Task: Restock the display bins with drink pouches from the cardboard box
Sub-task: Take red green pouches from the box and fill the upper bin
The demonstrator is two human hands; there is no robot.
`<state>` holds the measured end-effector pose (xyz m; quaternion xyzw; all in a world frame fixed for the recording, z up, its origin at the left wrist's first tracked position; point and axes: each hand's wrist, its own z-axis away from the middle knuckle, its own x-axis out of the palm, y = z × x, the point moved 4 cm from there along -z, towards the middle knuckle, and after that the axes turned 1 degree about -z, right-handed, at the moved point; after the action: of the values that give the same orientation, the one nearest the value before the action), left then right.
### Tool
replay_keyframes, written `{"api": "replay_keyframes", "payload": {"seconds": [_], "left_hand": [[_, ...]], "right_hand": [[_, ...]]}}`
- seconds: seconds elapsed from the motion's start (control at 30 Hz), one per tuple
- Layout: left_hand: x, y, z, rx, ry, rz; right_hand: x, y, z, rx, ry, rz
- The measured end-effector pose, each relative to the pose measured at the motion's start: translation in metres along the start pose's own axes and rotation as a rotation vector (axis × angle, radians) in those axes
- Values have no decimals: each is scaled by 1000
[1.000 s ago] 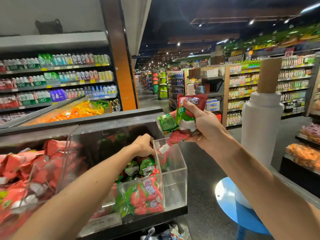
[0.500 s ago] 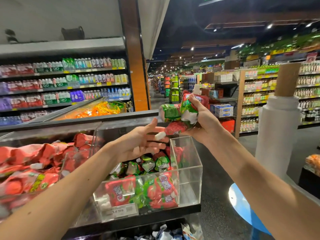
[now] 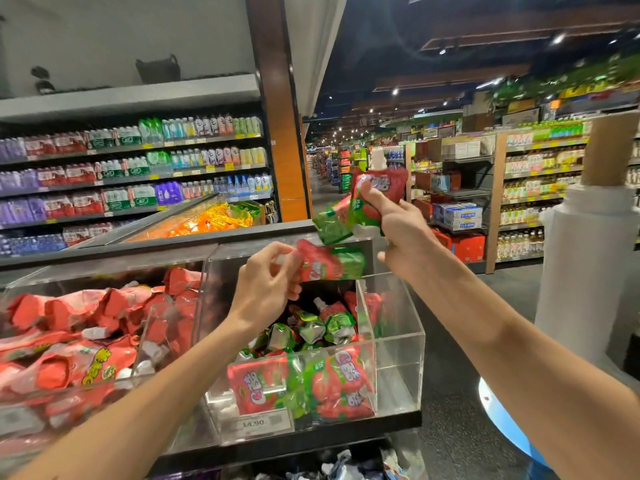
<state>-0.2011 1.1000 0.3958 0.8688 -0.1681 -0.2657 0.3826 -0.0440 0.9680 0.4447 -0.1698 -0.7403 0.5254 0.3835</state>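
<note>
Left hand (image 3: 266,289): fingertips pinch a single pouch (image 3: 330,265) by its capped end, above the clear bin (image 3: 398,358).
Right hand (image 3: 398,233): higher and to the right, fingers curled round a pouch bundle (image 3: 363,202).
Clear bin: near centre, part-filled with stocked pouches (image 3: 332,382); price label (image 3: 254,423) on its front.
Left: red pouches (image 3: 79,317) piled.

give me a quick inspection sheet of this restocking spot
surface: black display counter carrying a clear bin, partly filled
job's things: pouches in the bin, red-green; single pouch in left hand; bunch of pouches in right hand; cardboard box not seen
clutter: price label at bin front; neighbouring bin of red pouches
grippers: left hand pinches the single pouch above the bin; right hand grips its bunch higher up
cables: nothing seen
surroundings: bottle shelves behind, white roll at right
</note>
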Motion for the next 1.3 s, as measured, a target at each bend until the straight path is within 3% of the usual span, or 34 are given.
{"api": "replay_keyframes", "payload": {"seconds": [0.13, 0.27, 0.4, 0.63, 0.97, 1.13, 1.3], "left_hand": [[-10, -17, -5, -111, 57, -13], [4, -23, -19, -103, 53, -102], [30, -18, -34, -124, -29, -177], [52, -24, -48, 47, -184, -479], [101, -38, -56, -202, -466, -347], [126, -51, -36, -456, -697, -84], [106, -38, -38, -464, -645, 83]], "right_hand": [[-8, -13, -3, -60, -22, -87], [-9, -10, -3, -68, -29, -131], [-11, -11, -2, -70, -24, -151], [-14, -10, -3, -67, -32, -140], [-14, -10, 2, -62, -39, -92], [-23, -7, 9, -47, -39, -67], [-32, -3, 12, -38, 1, -42]]}}
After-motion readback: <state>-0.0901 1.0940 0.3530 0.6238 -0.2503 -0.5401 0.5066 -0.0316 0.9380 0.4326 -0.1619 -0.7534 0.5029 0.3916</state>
